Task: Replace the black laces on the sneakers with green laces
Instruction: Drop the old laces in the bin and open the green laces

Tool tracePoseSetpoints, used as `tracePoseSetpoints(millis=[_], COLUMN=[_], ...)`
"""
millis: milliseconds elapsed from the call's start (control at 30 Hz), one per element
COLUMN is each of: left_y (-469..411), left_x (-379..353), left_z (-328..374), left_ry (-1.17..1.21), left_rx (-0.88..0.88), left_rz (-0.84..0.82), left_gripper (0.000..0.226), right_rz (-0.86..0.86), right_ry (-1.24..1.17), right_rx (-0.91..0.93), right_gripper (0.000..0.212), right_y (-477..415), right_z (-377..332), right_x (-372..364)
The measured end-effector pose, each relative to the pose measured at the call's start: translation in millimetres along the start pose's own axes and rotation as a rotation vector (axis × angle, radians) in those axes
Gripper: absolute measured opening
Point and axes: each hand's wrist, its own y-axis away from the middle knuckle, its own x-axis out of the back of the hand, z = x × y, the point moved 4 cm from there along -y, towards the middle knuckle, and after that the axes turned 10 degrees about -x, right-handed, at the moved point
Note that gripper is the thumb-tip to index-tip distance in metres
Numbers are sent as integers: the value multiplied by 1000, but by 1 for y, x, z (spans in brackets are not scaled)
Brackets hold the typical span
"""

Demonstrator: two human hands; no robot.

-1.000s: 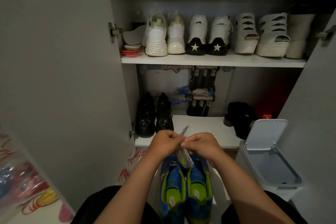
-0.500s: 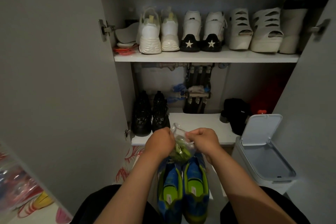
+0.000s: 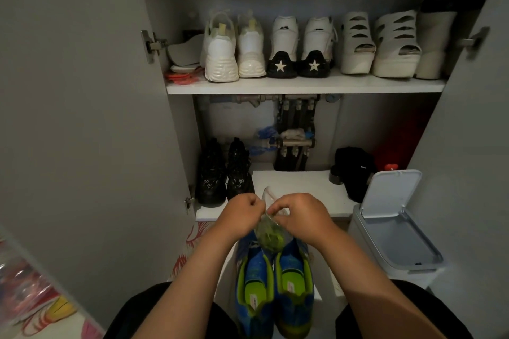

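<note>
Left hand (image 3: 242,214) and right hand (image 3: 301,215) pinch the clear bag (image 3: 265,224), grip tight; green laces (image 3: 271,238) bunched inside, above the sneakers (image 3: 294,286).

A: cab layout?
B: doors swung out, left door (image 3: 82,118) on L, right door (image 3: 468,146) on R. upper shelf (image 3: 303,86): row of shoes (image 3: 303,47) across it, insoles (image 3: 183,53) at L end.
A: lower?
B: lower shelf (image 3: 297,181): boots (image 3: 224,173) far L, cap (image 3: 355,170) far R, pipe manifold (image 3: 294,140) at back, mid.
A: bin?
B: bin (image 3: 396,245) just R of lower shelf, in front of right door.
A: sneakers?
B: sneakers (image 3: 275,283) side by side, in front of lower shelf, btwn the knees. bag (image 3: 270,235) over their toes, pinched btwn left hand (image 3: 242,215) & right hand (image 3: 300,215).
</note>
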Motion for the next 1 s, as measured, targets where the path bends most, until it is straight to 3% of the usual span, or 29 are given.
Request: tracePoseSetpoints(millis=[133, 300, 400, 500, 567, 667, 767, 867, 1000], left_y=[-1, -3, -6, -6, -5, 3, 1, -5, -4], left_x=[-5, -6, 4, 16, 15, -3, -7, 0, 5], left_z=[2, 2, -5, -18, -18, -8, -3, -4, -11], left_ry=[61, 285, 410, 342, 335, 505, 692, 618, 507], left_rx=[1, 25, 113, 221, 321, 465, 407, 272, 233], left_rz=[-30, -25, 150, 321, 242, 10, 40, 94, 220], left_gripper=[25, 24, 16, 23, 24, 23, 25, 19, 22], right_rz=[-111, -217, -208, -206, -211, -215, -152, -101, -169], right_ry=[155, -304, -497, -774, -1003, -1199, -1092, -851, -719], right_rx=[-68, -155, -238, -284, -291, -298, -339, -347, -300], right_gripper=[31, 43, 48, 48, 43, 38, 32, 33, 35], right_y=[3, -2, -7, -11, -12, -14, -13, -12, -9], right_z=[6, 15, 20, 23, 21, 21, 26, 31, 27], right_x=[-6, -16, -13, -7, -2, 1, 2, -2, -6])
